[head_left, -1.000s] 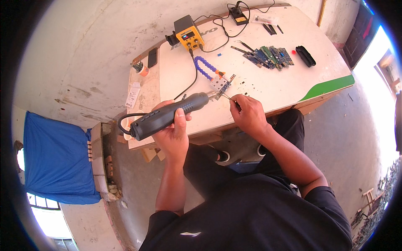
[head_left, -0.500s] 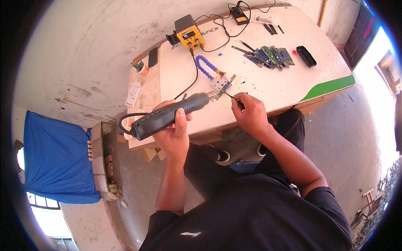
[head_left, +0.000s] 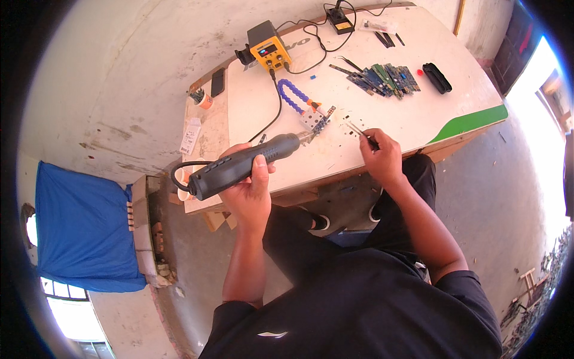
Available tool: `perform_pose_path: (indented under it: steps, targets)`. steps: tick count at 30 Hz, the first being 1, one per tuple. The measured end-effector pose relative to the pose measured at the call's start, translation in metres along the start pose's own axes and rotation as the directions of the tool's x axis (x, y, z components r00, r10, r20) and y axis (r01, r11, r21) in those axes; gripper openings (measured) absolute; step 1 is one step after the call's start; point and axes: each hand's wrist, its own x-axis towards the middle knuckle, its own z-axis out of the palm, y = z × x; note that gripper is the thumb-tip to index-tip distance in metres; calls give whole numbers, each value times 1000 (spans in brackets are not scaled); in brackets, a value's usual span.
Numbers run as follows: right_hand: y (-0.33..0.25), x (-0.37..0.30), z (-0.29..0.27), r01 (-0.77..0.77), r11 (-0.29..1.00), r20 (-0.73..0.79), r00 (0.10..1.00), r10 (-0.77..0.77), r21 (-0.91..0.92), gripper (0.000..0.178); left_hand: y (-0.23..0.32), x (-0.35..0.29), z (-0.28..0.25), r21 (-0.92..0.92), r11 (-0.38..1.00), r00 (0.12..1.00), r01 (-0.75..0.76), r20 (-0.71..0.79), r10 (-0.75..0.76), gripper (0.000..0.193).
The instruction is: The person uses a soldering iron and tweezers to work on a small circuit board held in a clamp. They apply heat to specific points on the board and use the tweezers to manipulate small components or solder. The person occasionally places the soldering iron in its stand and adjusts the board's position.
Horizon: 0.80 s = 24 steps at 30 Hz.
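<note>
My left hand [head_left: 251, 185] is wrapped round a black hot air gun [head_left: 248, 166], its metal nozzle [head_left: 305, 138] pointing at a small circuit board [head_left: 323, 121]. That board is held tilted at a metal plate [head_left: 310, 119] by a blue jointed arm [head_left: 290, 94] with an orange joint. To the right, my right hand [head_left: 381, 157] pinches a pair of tweezers [head_left: 357, 129], tips over the white tabletop and apart from the board. Small dark chips [head_left: 347, 117] lie scattered around the tips. Whether the tweezers grip anything is too small to tell.
A yellow and black soldering station [head_left: 269, 48] stands at the back, with an iron holder [head_left: 341, 23] to its right. Several circuit boards [head_left: 382, 81] lie in a pile beside a black case [head_left: 437, 78]. A phone [head_left: 218, 82] and an orange cup [head_left: 205, 102] sit at left.
My right hand has drawn back to the right with the tweezers, away from the circuit board to the scattered chips. The hot air gun stays almost where it was.
</note>
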Motion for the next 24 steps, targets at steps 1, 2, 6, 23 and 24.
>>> perform_pose_path:
  steps: [1,2,6,23,24]
  targets:
    - [8,2,-3,-6,1000,-16,1000,5,-17,10,0,0,0,4,1000,1000,-4,-2,4,32]
    - [13,4,-5,-12,999,-31,999,11,-34,9,0,0,1,6,1000,1000,-8,1,8,32]
    - [20,1,-8,0,998,-8,1000,-1,-64,9,2,0,3,16,1000,1000,-10,6,10,32]
    - [23,0,-6,128,987,-15,991,-130,-94,10,8,-52,11,374,808,886,-455,279,370,49]
    - [24,0,-6,136,986,-12,990,-138,-96,10,8,-51,12,380,782,866,-494,292,405,49]
